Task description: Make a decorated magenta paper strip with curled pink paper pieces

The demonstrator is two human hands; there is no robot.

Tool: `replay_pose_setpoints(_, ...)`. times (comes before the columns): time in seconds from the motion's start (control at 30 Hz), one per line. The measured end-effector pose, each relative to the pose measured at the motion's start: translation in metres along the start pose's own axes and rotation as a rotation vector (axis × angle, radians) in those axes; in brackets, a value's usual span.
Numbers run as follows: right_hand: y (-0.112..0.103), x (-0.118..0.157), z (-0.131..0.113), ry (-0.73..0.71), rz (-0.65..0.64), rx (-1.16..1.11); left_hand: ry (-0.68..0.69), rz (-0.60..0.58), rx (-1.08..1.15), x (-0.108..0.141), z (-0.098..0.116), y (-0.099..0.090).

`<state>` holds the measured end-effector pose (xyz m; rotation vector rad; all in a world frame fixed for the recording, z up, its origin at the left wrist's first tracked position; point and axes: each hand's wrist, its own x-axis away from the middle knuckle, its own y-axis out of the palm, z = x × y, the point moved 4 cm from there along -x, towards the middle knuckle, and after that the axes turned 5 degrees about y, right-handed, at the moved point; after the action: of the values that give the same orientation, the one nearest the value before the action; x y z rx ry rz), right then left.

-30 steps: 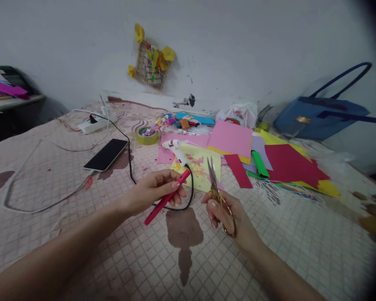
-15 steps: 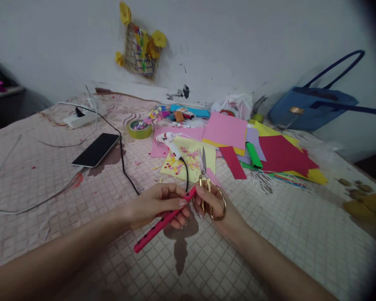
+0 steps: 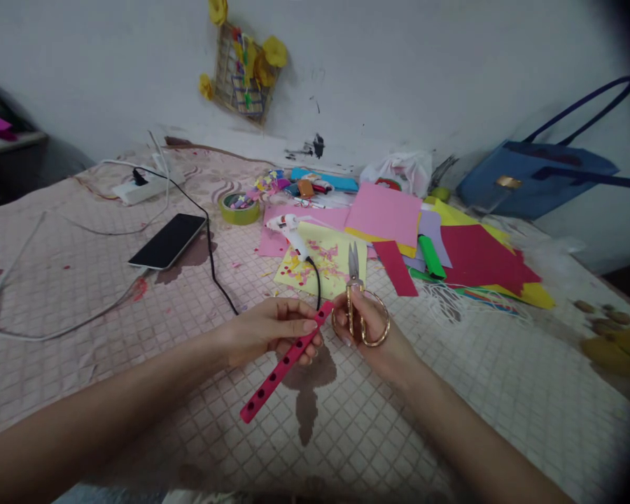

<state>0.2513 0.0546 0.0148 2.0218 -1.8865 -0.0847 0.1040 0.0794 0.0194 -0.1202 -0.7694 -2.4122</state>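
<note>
My left hand point(image 3: 276, 330) pinches a pink paper tube point(image 3: 273, 378) near its upper end. A row of dark round spots runs along the tube, which slants down toward the lower left. In my right hand point(image 3: 375, 343) is a pair of gold-handled scissors point(image 3: 353, 269), blades nearly together and pointing away from me. The right fingers are close beside the tube's upper end; whether they touch it I cannot tell. Just beyond both hands lies a pale yellow sheet point(image 3: 341, 255) strewn with small paper bits, with a white glue gun point(image 3: 295, 241) resting on it.
Coloured paper sheets point(image 3: 383, 213), a green marker-like item point(image 3: 431, 257) and white string point(image 3: 446, 299) lie to the right. A phone point(image 3: 169, 241), cables and a power strip point(image 3: 147, 187) are at left. Tape point(image 3: 240, 210) sits mid-back, and a blue bag point(image 3: 535, 178) stands back right.
The pink tube has turned so its row of dark spots faces up. The right hand has drawn slightly away from the tube's upper end with the scissors. The view has shifted a little.
</note>
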Motion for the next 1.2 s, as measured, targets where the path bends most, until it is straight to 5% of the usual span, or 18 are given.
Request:
replay_pose_setpoints(0.23,-0.006,0.002,-0.005,-0.029,0.044,0.242,0.026,0.046,0.021,-0.003,0.0,-0.003)
replay_pose_setpoints(0.43,-0.055,-0.007,-0.037,-0.314,0.502,1.251,0.083,0.05,0.034,-0.005,0.002,-0.008)
replay_pose_setpoints(0.53,-0.079,-0.015,-0.041,-0.326,0.645,1.54,0.083,0.052,0.04,-0.004,0.002,-0.008)
replay_pose_setpoints(0.73,-0.104,-0.024,-0.039,-0.279,0.697,1.676,0.098,0.055,0.164,-0.006,0.003,-0.012)
replay_pose_setpoints(0.87,-0.094,-0.02,-0.045,-0.415,0.699,1.612,0.119,0.084,0.278,-0.01,0.002,-0.017)
replay_pose_setpoints(0.97,-0.061,-0.009,-0.042,-0.509,0.539,1.277,0.165,0.112,0.326,-0.014,0.002,-0.021)
replay_pose_setpoints(1.1,0.001,0.003,-0.002,-0.014,-0.124,0.664,0.256,0.19,0.329,-0.016,0.005,-0.027)
replay_pose_setpoints(1.2,0.027,0.013,0.02,0.181,-0.258,0.441,0.3,0.243,0.324,-0.016,0.006,-0.029)
